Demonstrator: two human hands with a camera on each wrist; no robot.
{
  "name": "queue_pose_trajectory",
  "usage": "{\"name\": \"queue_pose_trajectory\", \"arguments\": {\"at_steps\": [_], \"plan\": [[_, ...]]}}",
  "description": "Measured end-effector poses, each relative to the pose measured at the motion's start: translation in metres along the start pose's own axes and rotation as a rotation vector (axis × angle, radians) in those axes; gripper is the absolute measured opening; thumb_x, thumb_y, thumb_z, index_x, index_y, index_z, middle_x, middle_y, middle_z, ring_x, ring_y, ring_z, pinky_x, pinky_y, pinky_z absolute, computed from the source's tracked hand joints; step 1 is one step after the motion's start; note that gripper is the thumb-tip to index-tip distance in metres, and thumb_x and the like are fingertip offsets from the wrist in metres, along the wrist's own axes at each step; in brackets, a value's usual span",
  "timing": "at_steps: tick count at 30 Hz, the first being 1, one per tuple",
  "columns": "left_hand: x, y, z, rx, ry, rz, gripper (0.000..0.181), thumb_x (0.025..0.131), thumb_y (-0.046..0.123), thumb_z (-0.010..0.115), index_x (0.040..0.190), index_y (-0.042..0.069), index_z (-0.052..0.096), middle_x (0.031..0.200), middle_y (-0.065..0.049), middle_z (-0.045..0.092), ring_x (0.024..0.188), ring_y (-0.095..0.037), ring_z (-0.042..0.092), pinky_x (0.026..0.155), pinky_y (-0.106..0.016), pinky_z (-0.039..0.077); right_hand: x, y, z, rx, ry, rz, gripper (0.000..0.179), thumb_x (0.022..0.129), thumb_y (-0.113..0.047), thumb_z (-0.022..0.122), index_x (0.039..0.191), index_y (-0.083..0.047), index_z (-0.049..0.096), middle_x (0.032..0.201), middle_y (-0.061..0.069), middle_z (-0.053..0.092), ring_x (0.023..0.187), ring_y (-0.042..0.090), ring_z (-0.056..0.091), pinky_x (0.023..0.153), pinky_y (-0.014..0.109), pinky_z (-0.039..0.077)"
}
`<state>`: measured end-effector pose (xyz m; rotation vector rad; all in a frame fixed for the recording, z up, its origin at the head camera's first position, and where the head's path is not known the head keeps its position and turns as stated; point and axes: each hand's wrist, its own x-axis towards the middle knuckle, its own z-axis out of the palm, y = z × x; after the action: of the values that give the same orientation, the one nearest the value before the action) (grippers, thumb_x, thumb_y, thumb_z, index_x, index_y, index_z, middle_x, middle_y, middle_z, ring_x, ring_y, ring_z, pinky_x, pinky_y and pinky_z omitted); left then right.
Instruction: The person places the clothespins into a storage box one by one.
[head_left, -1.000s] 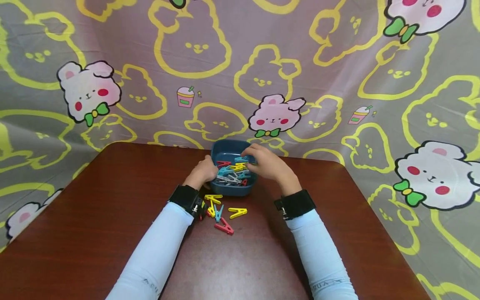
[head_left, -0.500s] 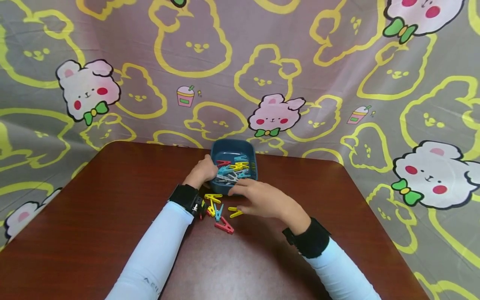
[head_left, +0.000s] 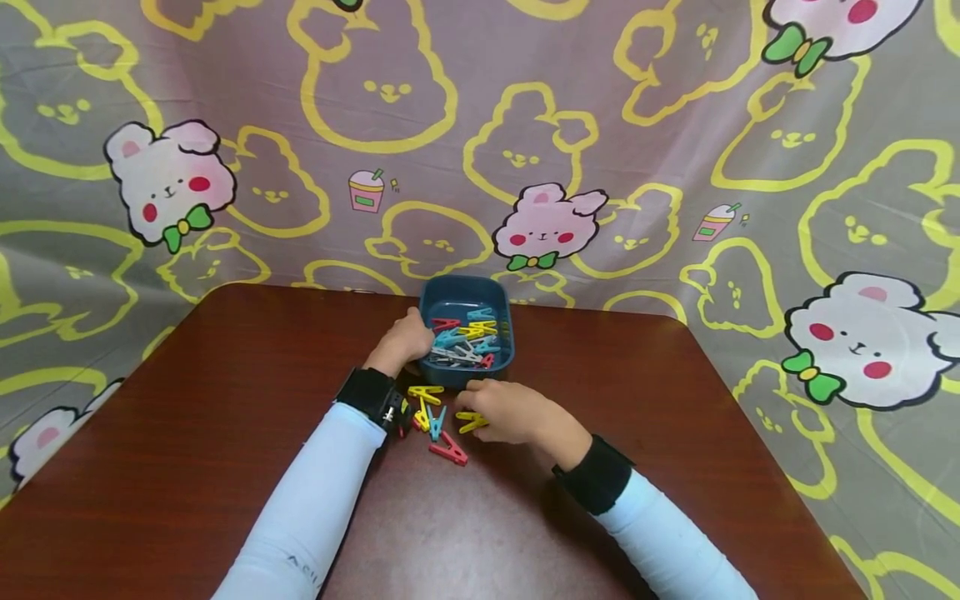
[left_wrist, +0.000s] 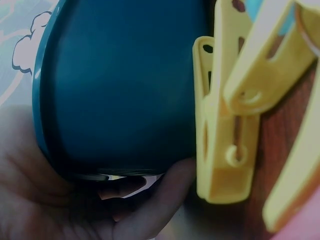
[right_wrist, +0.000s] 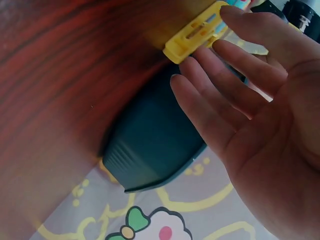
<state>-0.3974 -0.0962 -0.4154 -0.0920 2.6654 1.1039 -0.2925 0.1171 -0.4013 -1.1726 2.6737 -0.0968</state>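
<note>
In the head view, a dark blue plastic bin (head_left: 467, 289) near the table's far side holds clothespins in red, blue, yellow and grey. My left hand (head_left: 402, 340) grips the bin's left side; in the left wrist view, its fingers and thumb curl around the bin's wall (left_wrist: 120, 90). In front of the bin, my right hand (head_left: 513, 412) is low over the table. Its thumb and index finger pinch a yellow clothespin (right_wrist: 192, 37), while the other fingers extend loosely beside the bin (right_wrist: 155, 132).
Left of my right hand lie more clothespins: a yellow one (head_left: 426, 394), a blue one (head_left: 437, 423) and a red one (head_left: 450, 450). The brown table (head_left: 247, 400) ends at a patterned cloth backdrop (head_left: 442, 175).
My right hand has come out of the bin, moved toward the near side and lowered onto the yellow clothespin. My left hand has stayed on the bin.
</note>
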Motion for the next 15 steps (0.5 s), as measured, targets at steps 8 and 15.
{"name": "queue_pose_trajectory", "arguments": {"at_steps": [8, 15], "plan": [[-0.0009, 0.0010, -0.0038, -0.011, -0.015, -0.005, 0.072, 0.115, 0.024, 0.040, 0.173, 0.002, 0.003, 0.166, -0.030, 0.040, 0.131, -0.045, 0.064, 0.072, -0.046, 0.068, 0.0059, -0.0013, 0.0038, -0.036, -0.013, 0.003, 0.039, 0.096, -0.019, 0.084, 0.133, -0.015, 0.072, 0.125, 0.007, 0.074, 0.107, 0.019, 0.071, 0.097, 0.034, 0.066], [-0.0019, 0.0020, -0.0041, -0.009, -0.027, -0.003, 0.072, 0.116, 0.024, 0.040, 0.173, 0.002, 0.002, 0.166, -0.030, 0.040, 0.131, -0.045, 0.064, 0.072, -0.045, 0.068, 0.0063, -0.0019, 0.0057, -0.045, -0.007, 0.007, 0.035, 0.094, -0.015, 0.085, 0.127, -0.016, 0.074, 0.120, 0.006, 0.074, 0.096, 0.016, 0.070, 0.088, 0.027, 0.065]]}}
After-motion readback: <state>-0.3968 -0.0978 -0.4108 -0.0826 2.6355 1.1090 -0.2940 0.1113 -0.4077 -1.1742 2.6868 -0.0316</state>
